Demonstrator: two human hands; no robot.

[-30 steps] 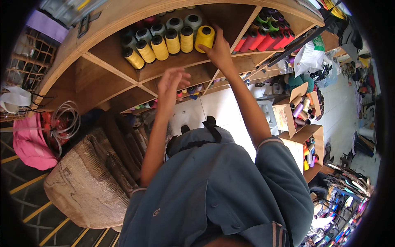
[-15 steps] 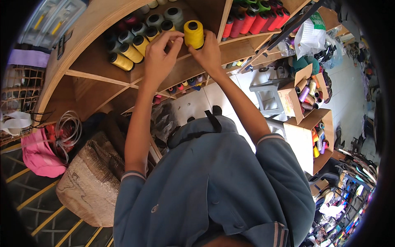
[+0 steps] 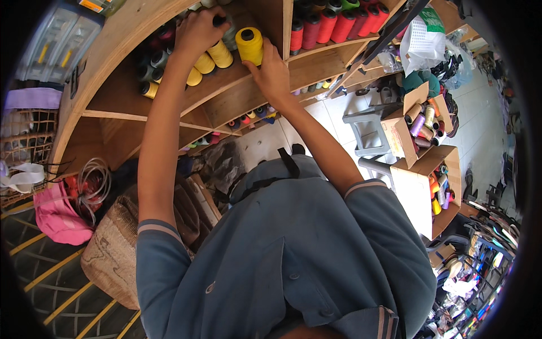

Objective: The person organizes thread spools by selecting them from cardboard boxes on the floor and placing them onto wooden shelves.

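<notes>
My right hand (image 3: 271, 78) is wrapped round the side of an upright yellow thread spool (image 3: 250, 50) at the shelf's front edge. Further in and to the left, my left hand (image 3: 199, 33) bends its fingers and thumb about the dark top of a grey thread spool (image 3: 229, 37). That hand hides part of the grey spool. Several paler yellow spools (image 3: 220, 55) lie tilted in a row below my left hand. My left forearm covers some of this row, and more grey spools (image 3: 159, 59) show to its left.
Red thread spools (image 3: 326, 26) fill the compartment on the right, past a wooden divider (image 3: 287, 28). Two cardboard boxes of mixed spools (image 3: 424, 125) stand at the right by a grey stool (image 3: 367, 127). A brown sack (image 3: 113, 248) and a pink bag (image 3: 59, 214) are at lower left.
My left hand has moved away from the yellow spool, up and left to the grey spools deeper in the shelf. My right hand still holds the yellow spool.
</notes>
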